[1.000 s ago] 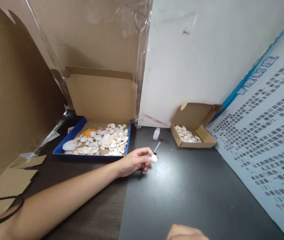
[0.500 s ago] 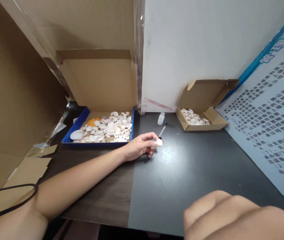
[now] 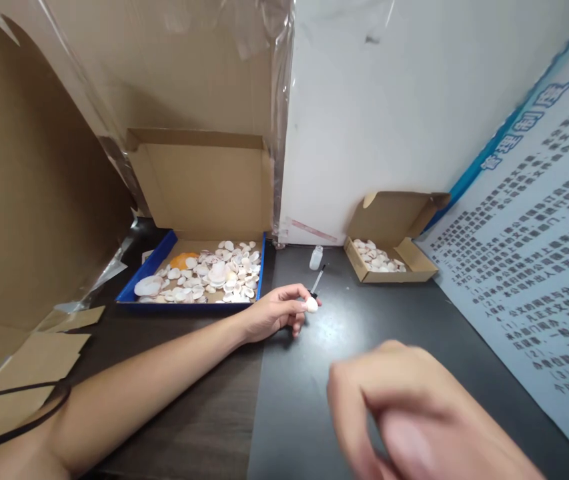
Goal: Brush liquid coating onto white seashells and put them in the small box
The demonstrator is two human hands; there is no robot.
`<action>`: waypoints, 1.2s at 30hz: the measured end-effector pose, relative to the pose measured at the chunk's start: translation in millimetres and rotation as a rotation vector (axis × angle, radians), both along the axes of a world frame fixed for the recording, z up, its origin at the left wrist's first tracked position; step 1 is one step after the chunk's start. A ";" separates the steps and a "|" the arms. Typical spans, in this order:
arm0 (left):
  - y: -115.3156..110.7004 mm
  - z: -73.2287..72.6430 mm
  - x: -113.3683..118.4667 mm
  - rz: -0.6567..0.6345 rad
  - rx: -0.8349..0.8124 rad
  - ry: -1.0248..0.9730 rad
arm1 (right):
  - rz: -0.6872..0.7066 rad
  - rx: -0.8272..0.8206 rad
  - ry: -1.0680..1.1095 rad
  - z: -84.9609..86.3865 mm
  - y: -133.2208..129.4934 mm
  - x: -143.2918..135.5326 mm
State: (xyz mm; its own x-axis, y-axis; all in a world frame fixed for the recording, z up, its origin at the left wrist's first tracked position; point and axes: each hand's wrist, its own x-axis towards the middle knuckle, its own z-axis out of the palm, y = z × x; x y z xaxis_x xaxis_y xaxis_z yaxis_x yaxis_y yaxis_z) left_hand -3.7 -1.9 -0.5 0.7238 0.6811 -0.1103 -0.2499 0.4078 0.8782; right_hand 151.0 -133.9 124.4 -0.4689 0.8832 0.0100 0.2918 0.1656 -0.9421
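Observation:
My left hand pinches a small pale seashell between thumb and fingertips, just above the dark table. Right behind those fingertips lies an applicator brush with a black cap and a clear stem. A small white bottle stands uncapped a little farther back. Large and blurred in the foreground, my right hand has its fingers curled in. Its fingertips run off the bottom edge, so anything in them is hidden.
At the left, a blue-sided open box holds many seashells and an orange piece. A smaller cardboard box with shells stands at the back right. Cardboard walls and a printed board enclose the table.
My right hand has come farther into view and turned, showing a bent finger and the thumb. The view has tilted up slightly. My left hand still pinches the seashell.

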 end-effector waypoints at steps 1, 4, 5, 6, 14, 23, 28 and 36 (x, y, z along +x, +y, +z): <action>0.0 0.5 -0.3 -0.006 -0.004 -0.012 | -0.085 0.039 0.031 -7.7 12.3 1.0; 0.6 1.3 -1.5 -0.013 -0.011 -0.048 | -0.426 0.194 -0.158 -45.5 53.3 16.7; 0.9 1.3 -1.9 -0.013 -0.016 -0.059 | -0.502 0.212 -0.215 -60.0 66.1 24.0; 1.1 1.2 -2.2 -0.012 -0.023 -0.071 | -0.540 0.218 -0.241 -73.5 77.2 31.0; 1.4 -0.5 -2.4 -0.072 -0.094 -0.112 | -0.318 0.163 0.061 -118.7 101.8 39.1; 0.9 -2.2 0.4 -0.103 -0.075 -0.061 | -0.382 0.238 0.093 -127.8 98.9 32.4; -1.6 1.1 3.6 0.014 -0.067 -0.011 | -0.450 0.328 -0.039 -129.7 98.8 45.6; -1.9 4.4 6.8 0.162 -0.159 -0.041 | -0.483 0.511 -0.257 -119.1 90.9 59.5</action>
State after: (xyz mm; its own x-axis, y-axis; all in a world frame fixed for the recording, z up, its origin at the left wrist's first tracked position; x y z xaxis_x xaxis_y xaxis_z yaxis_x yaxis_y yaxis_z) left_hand 3.1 -3.8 3.9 0.6128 0.7650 -0.1982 -0.3571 0.4918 0.7941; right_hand 210.5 -43.1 5.3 -0.0726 0.9063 0.4164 0.6437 0.3616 -0.6745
